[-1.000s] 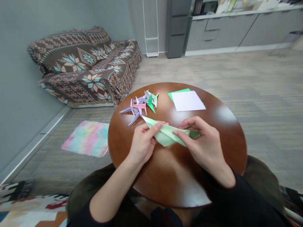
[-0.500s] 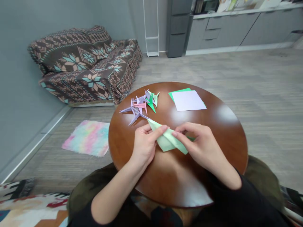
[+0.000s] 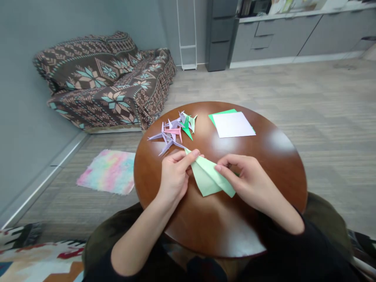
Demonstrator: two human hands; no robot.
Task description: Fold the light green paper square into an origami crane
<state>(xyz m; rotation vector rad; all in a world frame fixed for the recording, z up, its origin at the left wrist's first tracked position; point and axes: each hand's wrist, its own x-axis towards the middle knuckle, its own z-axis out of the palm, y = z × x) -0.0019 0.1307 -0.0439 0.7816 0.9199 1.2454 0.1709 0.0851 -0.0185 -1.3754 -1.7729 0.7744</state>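
A light green sheet of origami paper (image 3: 208,177), partly folded, is held between both hands over the round table. My left hand (image 3: 175,172) pinches its narrow upper-left end between thumb and fingers. Closed on the right edge of the paper is my right hand (image 3: 245,176), thumb in front; its other fingers are partly hidden behind the fold. A pile of folded paper cranes (image 3: 173,129) in purple, pink and green lies just beyond my left hand. Farther off sits a stack of square paper (image 3: 233,124), pale lilac over green.
The round brown table (image 3: 282,172) has a glossy top and a curved edge near my lap. A sofa (image 3: 114,82) under a patterned cover stands at the left. A pastel fluffy rug (image 3: 107,171) lies on the floor, and grey cabinets (image 3: 282,37) line the back.
My left hand has slid slightly left and back along the paper's tip, so more of the light green surface shows. The right hand has barely shifted. The cranes and stack stay put.
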